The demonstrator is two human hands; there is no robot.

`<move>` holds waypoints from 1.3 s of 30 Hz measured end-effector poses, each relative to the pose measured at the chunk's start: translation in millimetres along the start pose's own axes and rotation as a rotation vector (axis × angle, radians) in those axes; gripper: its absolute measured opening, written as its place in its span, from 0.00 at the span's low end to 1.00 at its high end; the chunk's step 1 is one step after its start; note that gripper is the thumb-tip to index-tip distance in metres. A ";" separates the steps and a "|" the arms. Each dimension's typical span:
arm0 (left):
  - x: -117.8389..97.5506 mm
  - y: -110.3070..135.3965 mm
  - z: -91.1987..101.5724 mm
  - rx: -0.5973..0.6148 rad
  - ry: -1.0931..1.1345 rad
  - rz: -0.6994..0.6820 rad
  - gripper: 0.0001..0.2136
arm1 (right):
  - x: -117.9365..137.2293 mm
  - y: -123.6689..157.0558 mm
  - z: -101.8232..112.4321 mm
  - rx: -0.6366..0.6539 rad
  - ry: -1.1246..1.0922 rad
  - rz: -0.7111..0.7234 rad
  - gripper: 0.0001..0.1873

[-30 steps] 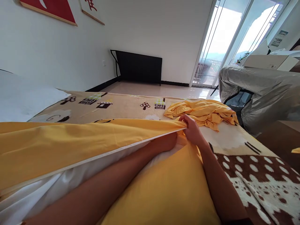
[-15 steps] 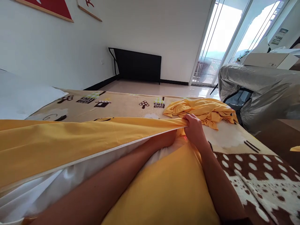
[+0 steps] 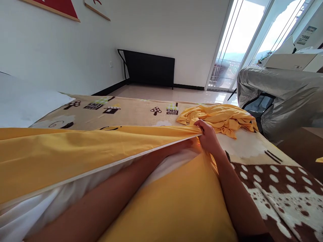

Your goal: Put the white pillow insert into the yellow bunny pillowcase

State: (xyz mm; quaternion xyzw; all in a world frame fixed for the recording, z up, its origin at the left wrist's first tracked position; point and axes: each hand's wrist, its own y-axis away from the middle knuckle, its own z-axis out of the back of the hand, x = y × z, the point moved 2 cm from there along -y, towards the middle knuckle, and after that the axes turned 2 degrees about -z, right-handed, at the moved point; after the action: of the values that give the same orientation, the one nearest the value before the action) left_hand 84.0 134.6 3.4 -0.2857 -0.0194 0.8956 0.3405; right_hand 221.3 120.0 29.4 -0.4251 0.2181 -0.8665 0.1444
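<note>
A yellow duvet cover stretches across in front of me, its long opening edged with a pale strip. White fabric shows inside the opening. My right hand is closed on the cover's edge at the corner of the opening, fingers wrapped around the cloth. My left forearm reaches deep into the opening toward that same corner. The left hand itself is hidden within the cover, so its fingers do not show. The lower yellow layer lies taut below the arms.
A crumpled yellow cloth lies on the patterned blanket just beyond my right hand. White bedding is at the left. To the right stand a plastic-wrapped grey piece of furniture and boxes. A black panel leans by the far wall.
My left arm has pushed slightly farther into the corner of the cover. The right hand keeps its hold on the edge, almost in the same place.
</note>
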 end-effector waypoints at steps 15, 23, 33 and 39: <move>-15.9 6.4 -12.8 0.136 -0.081 -0.181 0.06 | -3.3 -1.4 3.7 0.111 -0.097 -0.027 0.14; -8.9 1.0 3.6 0.077 -0.068 -0.147 0.07 | 9.7 6.6 3.0 -0.129 0.275 -0.049 0.21; -13.8 5.9 -1.1 0.050 -0.166 -0.206 0.10 | -1.6 -0.3 -5.5 0.061 -0.166 -0.068 0.09; -7.7 15.3 -5.4 -0.105 -0.117 -0.133 0.15 | -1.2 1.2 -2.5 -0.007 -0.081 -0.070 0.12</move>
State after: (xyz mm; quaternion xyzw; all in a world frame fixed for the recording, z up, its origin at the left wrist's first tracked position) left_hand 82.2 117.3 -0.8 -0.2486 -0.1051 0.8839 0.3819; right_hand 220.1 120.2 26.6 -0.4676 0.2000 -0.8524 0.1211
